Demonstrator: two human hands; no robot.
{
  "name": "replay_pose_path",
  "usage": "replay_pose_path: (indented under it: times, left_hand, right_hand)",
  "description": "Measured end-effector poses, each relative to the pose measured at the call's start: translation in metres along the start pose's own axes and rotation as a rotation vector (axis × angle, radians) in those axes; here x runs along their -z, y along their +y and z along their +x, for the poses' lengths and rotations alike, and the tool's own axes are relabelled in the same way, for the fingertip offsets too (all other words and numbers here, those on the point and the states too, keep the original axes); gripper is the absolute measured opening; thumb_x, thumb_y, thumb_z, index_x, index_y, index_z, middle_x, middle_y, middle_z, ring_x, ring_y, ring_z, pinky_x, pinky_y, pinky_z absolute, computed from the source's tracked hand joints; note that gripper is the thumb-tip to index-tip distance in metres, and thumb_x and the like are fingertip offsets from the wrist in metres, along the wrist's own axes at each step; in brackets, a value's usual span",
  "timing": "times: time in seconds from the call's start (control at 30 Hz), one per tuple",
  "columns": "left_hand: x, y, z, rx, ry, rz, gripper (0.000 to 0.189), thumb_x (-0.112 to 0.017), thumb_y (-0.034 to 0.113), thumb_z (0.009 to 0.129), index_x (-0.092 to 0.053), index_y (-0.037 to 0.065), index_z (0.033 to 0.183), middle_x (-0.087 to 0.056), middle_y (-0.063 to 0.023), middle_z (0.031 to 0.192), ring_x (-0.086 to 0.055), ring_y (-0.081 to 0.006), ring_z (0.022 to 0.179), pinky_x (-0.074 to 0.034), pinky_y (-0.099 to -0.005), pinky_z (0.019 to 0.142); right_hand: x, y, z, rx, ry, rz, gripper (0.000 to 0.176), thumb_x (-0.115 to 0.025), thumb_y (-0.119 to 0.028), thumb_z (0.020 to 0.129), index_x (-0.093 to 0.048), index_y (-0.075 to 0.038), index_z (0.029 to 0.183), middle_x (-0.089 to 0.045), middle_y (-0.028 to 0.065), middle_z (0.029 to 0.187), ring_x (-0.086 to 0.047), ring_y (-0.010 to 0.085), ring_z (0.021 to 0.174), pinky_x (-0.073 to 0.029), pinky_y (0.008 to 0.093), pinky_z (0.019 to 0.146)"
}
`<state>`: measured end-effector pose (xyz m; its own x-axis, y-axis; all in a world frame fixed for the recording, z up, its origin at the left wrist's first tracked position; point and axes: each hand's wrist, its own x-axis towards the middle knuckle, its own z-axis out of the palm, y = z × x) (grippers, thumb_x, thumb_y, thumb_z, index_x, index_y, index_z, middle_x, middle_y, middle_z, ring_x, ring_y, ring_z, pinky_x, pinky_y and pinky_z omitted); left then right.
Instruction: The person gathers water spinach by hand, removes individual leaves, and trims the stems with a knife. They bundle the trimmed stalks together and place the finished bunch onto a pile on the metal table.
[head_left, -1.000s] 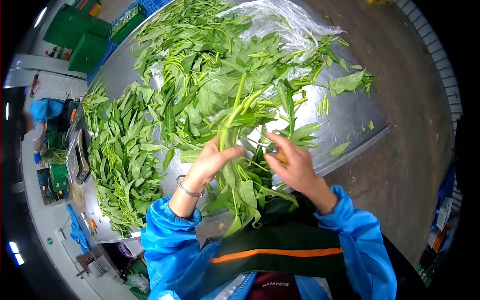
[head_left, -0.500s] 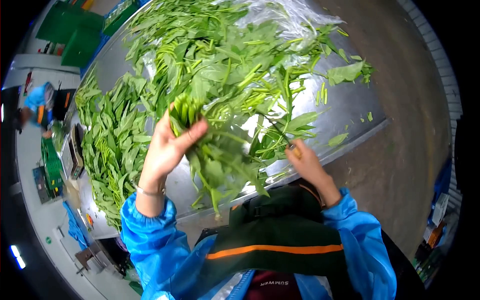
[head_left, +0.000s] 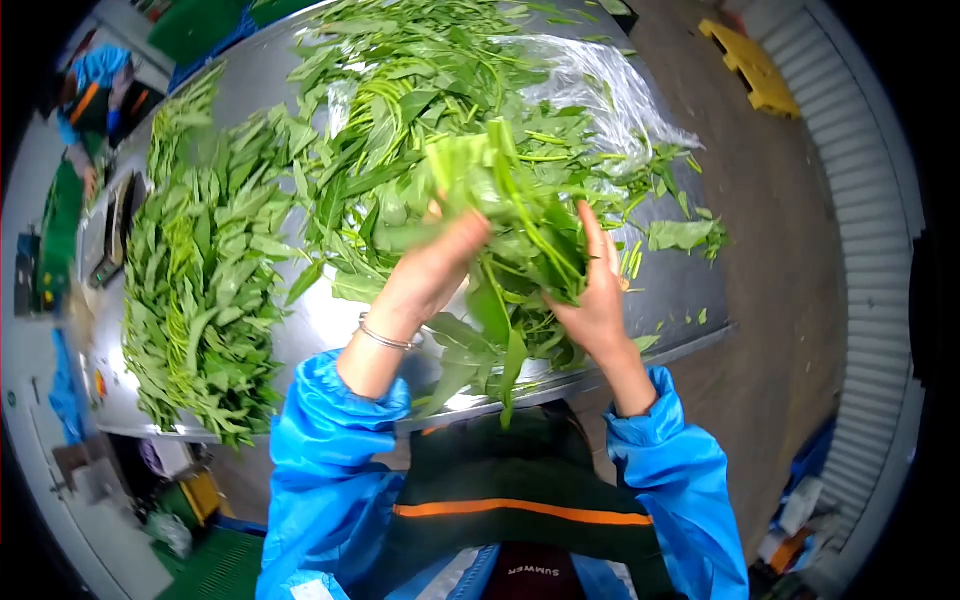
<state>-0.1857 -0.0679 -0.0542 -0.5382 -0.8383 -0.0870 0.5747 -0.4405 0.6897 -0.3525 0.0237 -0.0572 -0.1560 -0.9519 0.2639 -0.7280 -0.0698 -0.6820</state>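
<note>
A bunch of leafy water spinach [head_left: 530,230] is raised over the near edge of the metal table, cut stems up and leaves hanging down. My left hand [head_left: 435,265], blurred by motion, is closed around its stem end from the left. Cupped against the right side of the same bunch is my right hand [head_left: 592,300], fingers pointing up along the leaves. Close beyond its wrist, a small tan tip [head_left: 625,284] shows on the table. Loose greens [head_left: 400,120] lie heaped behind the bunch.
On the left of the metal table [head_left: 690,345] lies a long pile of greens [head_left: 205,290]. Crumpled clear plastic [head_left: 610,95] rests at the far right. A scale-like device [head_left: 112,230] and another person in blue [head_left: 100,75] are at the left; a yellow pallet [head_left: 752,70] stands on the floor.
My right hand has let go of the knife and come onto the bunch. My left hand has carried the bunch right, and the view has shifted.
</note>
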Motion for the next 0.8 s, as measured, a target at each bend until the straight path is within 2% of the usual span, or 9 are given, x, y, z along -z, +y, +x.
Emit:
replay_pose_path:
  times: [0.1,0.23,0.33,0.37,0.47,0.57,0.63,0.7,0.8]
  left_hand:
    - [0.005,-0.003,-0.017,0.010,-0.090,0.611,0.067,-0.073,0.014,0.075,-0.035,0.004,0.129,-0.054,-0.0083,0.115,-0.052,-0.0175,0.104,-0.039,-0.0315,0.095]
    - [0.001,-0.041,-0.021,-0.039,0.080,-0.038,0.074,-0.074,0.006,0.071,-0.030,0.007,0.130,-0.048,-0.0082,0.118,-0.045,-0.0166,0.111,-0.039,-0.0311,0.094]
    - [0.001,-0.051,-0.024,0.014,0.031,-0.022,0.090,-0.077,0.006,0.068,-0.019,0.006,0.138,-0.040,-0.0088,0.129,-0.040,-0.0173,0.118,-0.036,-0.0310,0.098]
    - [0.001,-0.042,-0.028,-0.026,0.137,0.061,0.094,-0.077,0.006,0.067,-0.018,0.007,0.140,-0.038,-0.0108,0.132,-0.038,-0.0174,0.120,-0.035,-0.0305,0.099]
    - [0.049,0.000,-0.013,-0.083,0.408,-0.111,0.040,-0.053,0.002,0.083,-0.041,0.003,0.122,-0.058,-0.0053,0.088,-0.057,-0.0151,0.080,-0.047,-0.0274,0.072]
    - [0.099,0.026,-0.015,-0.197,0.534,-0.088,0.024,-0.064,0.005,0.081,-0.056,-0.001,0.102,-0.060,-0.0065,0.083,-0.056,-0.0119,0.064,-0.045,-0.0212,0.057]
    - [0.094,0.028,-0.014,-0.077,0.516,0.008,0.026,-0.064,0.005,0.081,-0.054,0.000,0.105,-0.060,-0.0045,0.085,-0.056,-0.0092,0.064,-0.045,-0.0186,0.054]
    - [0.102,0.015,-0.008,0.040,0.461,0.107,0.032,-0.065,0.010,0.082,-0.053,0.001,0.111,-0.060,-0.0063,0.092,-0.059,-0.0117,0.074,-0.048,-0.0223,0.064]
    - [0.077,0.013,-0.019,-0.026,0.213,0.633,0.065,-0.072,0.021,0.074,-0.041,0.004,0.128,-0.050,-0.0105,0.121,-0.052,-0.0181,0.102,-0.045,-0.0311,0.083]
  right_hand:
    - [0.013,-0.005,0.002,0.012,-0.092,-0.104,0.100,-0.074,-0.012,0.064,-0.011,-0.002,0.140,-0.051,0.0156,0.124,-0.048,0.0290,0.116,-0.011,0.0507,0.107]
    - [0.018,-0.017,-0.009,-0.045,-0.353,0.241,0.117,-0.079,-0.023,0.055,-0.003,-0.003,0.141,-0.030,0.0260,0.134,-0.020,0.0420,0.130,-0.003,0.0515,0.108]
    - [-0.005,0.001,-0.014,0.010,-0.093,-0.282,0.097,-0.074,-0.005,0.063,-0.015,-0.003,0.140,-0.028,0.0227,0.138,-0.037,0.0392,0.122,-0.032,0.0408,0.100]
    - [-0.008,0.013,-0.014,-0.123,-0.088,-0.063,0.090,-0.068,0.001,0.066,-0.018,-0.003,0.140,-0.044,0.0196,0.129,-0.050,0.0332,0.111,-0.040,0.0360,0.094]
    - [0.014,0.018,-0.019,0.039,0.005,-0.204,0.084,-0.061,0.006,0.069,-0.017,-0.003,0.140,-0.057,0.0162,0.113,-0.058,0.0226,0.101,-0.043,0.0304,0.090]
    - [0.020,0.048,-0.045,-0.040,0.108,0.112,0.073,-0.064,-0.001,0.075,-0.025,0.000,0.137,-0.052,0.0134,0.122,-0.056,0.0203,0.105,-0.044,0.0318,0.089]
    - [0.018,0.077,-0.044,0.084,-0.360,-0.303,0.079,-0.062,0.003,0.069,-0.026,-0.009,0.138,-0.055,0.0139,0.118,-0.055,0.0290,0.106,-0.045,0.0369,0.088]
    - [0.017,0.065,-0.038,-0.341,-0.770,-0.492,0.085,-0.059,0.007,0.063,-0.028,-0.017,0.138,-0.051,0.0170,0.122,-0.049,0.0366,0.111,-0.043,0.0403,0.091]
    - [0.028,0.042,-0.035,-0.260,-0.578,-0.222,0.087,-0.060,0.010,0.061,-0.028,-0.016,0.138,-0.046,0.0186,0.129,-0.045,0.0363,0.117,-0.041,0.0390,0.094]
